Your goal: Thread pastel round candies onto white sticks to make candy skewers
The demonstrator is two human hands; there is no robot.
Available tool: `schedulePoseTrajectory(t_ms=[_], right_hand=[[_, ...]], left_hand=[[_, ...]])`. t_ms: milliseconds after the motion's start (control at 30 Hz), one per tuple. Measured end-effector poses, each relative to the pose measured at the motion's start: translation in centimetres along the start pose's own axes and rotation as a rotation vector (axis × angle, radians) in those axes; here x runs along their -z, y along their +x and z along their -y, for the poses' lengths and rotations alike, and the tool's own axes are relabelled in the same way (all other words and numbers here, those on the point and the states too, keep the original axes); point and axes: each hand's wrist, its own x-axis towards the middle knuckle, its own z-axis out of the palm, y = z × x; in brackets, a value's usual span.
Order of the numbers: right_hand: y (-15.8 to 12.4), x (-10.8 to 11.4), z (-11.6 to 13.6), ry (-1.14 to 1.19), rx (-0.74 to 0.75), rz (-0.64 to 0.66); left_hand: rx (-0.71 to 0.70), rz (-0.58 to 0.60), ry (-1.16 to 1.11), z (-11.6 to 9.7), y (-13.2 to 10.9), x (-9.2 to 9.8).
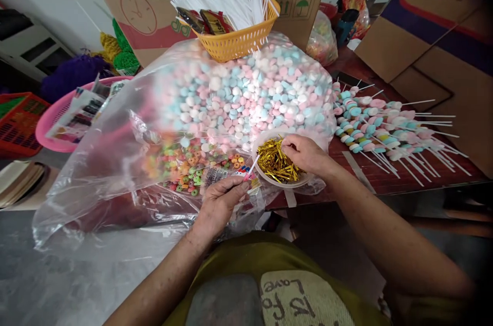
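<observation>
Fingers (234, 191) of the left hand (217, 208) are gripping a white stick (253, 165) beside a bowl (283, 185) of gold strips (275, 166) at the desk (385, 187) edge. The right hand (308, 154) is hovering over the strips with curled fingers; whether it is gripping any cannot be told.

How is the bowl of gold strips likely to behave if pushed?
The bowl is probably light for its size, as the gold strips inside look thin. A sharp push might spill some, since they lie loose and heaped. Rolling seems unlikely while it sits upright.
</observation>
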Motion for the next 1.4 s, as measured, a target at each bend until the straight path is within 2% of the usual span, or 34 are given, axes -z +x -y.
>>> schedulePoseTrajectory(t_ms=[67, 200, 233, 267, 333, 433, 533, 633, 700, 800, 867, 967, 1033, 1133, 1233, 1300, 1400], right_hand=[[-0.5, 1.1, -0.1, 0.061, -0.013, -0.045], [-1.7, 2.6, 0.3, 0.395, 0.011, 0.029], [-2.0, 2.8, 0.4, 0.42, 0.016, 0.027], [-2.1, 2.9, 0.5, 0.357, 0.018, 0.027], [-2.2, 2.5, 0.8, 0.06, 0.008, 0.073], [-1.7, 0.9, 1.3, -0.255, -0.049, 0.244], [-1.0, -0.3, 1.5, -0.279, -0.113, 0.29], [-0.7, 0.6, 1.1, -0.241, -0.108, 0.286], [-0.7, 1.9, 0.5, -0.188, -0.096, 0.253], [-0.7, 3.8, -0.5, -0.104, -0.108, 0.167], [-0.8, 4.4, -1.2, 0.096, -0.135, 0.132], [-1.2, 4.3, -1.5, 0.523, -0.143, 0.156], [-1.4, 3.8, -1.1, 0.637, -0.13, 0.163], [-1.3, 2.9, 0.1, 0.468, -0.123, 0.134], [-0.6, 2.4, 0.7, 0.236, -0.142, 0.068], [-0.3, 2.5, 0.6, 0.191, -0.147, 0.04], [-0.4, 3.1, -0.1, 0.211, -0.104, 0.12]], left_hand=[[0.0, 0.053, -0.049, -0.9, 0.4, -1.1], [-0.035, 0.131, -0.133, -2.6, 1.5, -3.0], [-0.054, 0.139, -0.135, -2.9, 1.7, -3.2], [-0.073, 0.132, -0.13, -3.2, 1.8, -3.3], [-0.089, 0.084, -0.1, -3.2, 1.9, -3.2], [-0.072, -0.013, -0.078, -2.6, 1.5, -2.7], [-0.049, -0.046, -0.071, -1.6, 1.0, -2.1], [-0.049, -0.079, -0.043, -1.3, 0.6, -1.7], [-0.073, -0.058, -0.044, -1.4, 0.7, -1.8], [-0.087, 0.062, -0.065, -1.9, 1.0, -2.6], [-0.067, 0.113, -0.116, -2.1, 1.4, -3.3], [-0.024, 0.134, -0.218, -2.6, 2.0, -4.2], [-0.034, 0.154, -0.245, -3.0, 2.5, -4.7], [-0.086, 0.187, -0.222, -3.4, 3.2, -5.2], [-0.113, 0.169, -0.175, -3.4, 3.4, -5.6], [-0.102, 0.146, -0.185, -3.3, 3.3, -5.7], [-0.082, 0.119, -0.248, -3.1, 3.1, -5.5]])
